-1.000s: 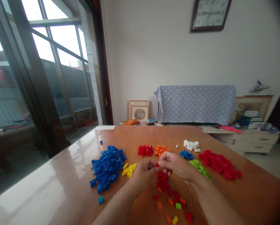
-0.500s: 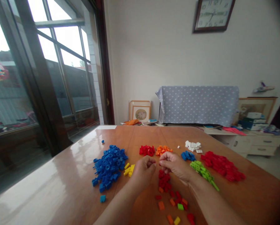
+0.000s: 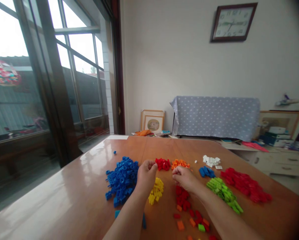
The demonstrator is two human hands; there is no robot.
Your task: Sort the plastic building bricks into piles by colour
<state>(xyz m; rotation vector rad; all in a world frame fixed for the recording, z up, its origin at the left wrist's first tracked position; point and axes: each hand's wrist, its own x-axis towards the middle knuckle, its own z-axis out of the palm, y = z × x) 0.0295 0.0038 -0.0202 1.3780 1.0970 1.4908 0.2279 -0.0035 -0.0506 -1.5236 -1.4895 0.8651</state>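
My left hand (image 3: 146, 176) is closed in a pinch above the table, between the blue brick pile (image 3: 123, 178) and the back red brick pile (image 3: 162, 164). Whatever its fingertips hold, if anything, is too small to make out. Below and right of it lies a yellow brick pile (image 3: 156, 191). My right hand (image 3: 184, 178) is also pinched, just in front of the orange brick pile (image 3: 180, 164) and over the nearer red bricks (image 3: 182, 198). Its fingers hide whatever may be between them. The two hands are apart.
On the right of the wooden table (image 3: 71, 196) lie green bricks (image 3: 223, 193), a large red pile (image 3: 246, 185), small blue bricks (image 3: 206, 171) and white bricks (image 3: 211, 161). Loose orange (image 3: 180, 225), red and green pieces are scattered near the front. One blue piece (image 3: 114, 152) sits far left.
My hands have moved apart, the left one going left and slightly up toward the blue pile. More of the yellow pile shows. The whole view has shifted a little.
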